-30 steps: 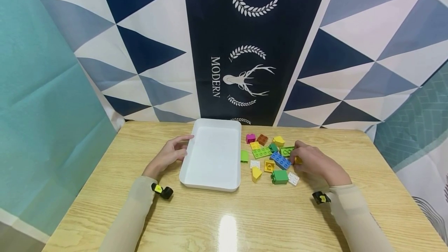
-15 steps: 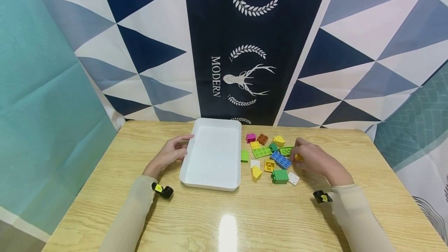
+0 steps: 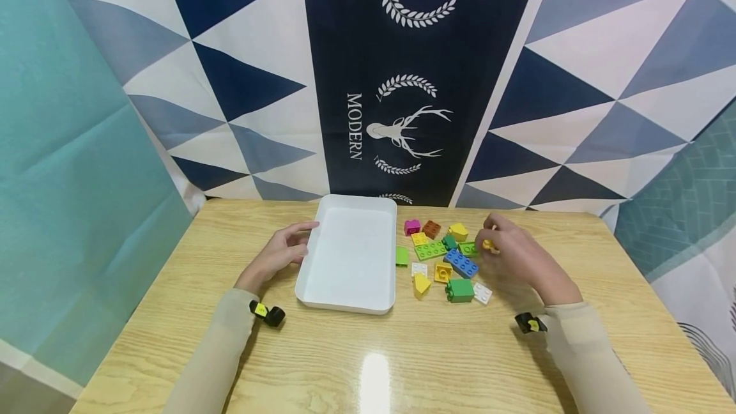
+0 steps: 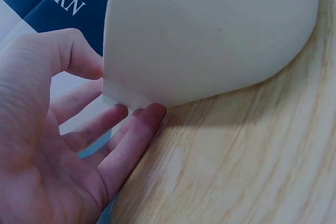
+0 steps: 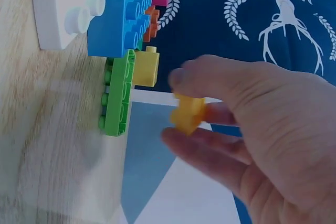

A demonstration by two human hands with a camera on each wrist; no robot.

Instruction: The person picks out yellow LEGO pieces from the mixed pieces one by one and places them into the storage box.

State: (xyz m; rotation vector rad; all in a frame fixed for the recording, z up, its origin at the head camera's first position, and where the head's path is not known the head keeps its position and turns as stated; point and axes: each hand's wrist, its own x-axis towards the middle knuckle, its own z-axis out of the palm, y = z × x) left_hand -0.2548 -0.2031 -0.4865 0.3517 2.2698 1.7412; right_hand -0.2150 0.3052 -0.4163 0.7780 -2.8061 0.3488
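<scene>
Right hand (image 3: 517, 254) pinches a small yellow brick (image 5: 187, 114) above the pile, while the left hand (image 3: 278, 254) rests relaxed fingers against the white tray (image 3: 351, 302).

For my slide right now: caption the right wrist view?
Right hand pinches a small yellow brick beside the blue brick.

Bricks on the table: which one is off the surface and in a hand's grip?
The small yellow brick, pinched by the right hand above the pile. All the others, such as the blue brick, lie on the table.
</scene>
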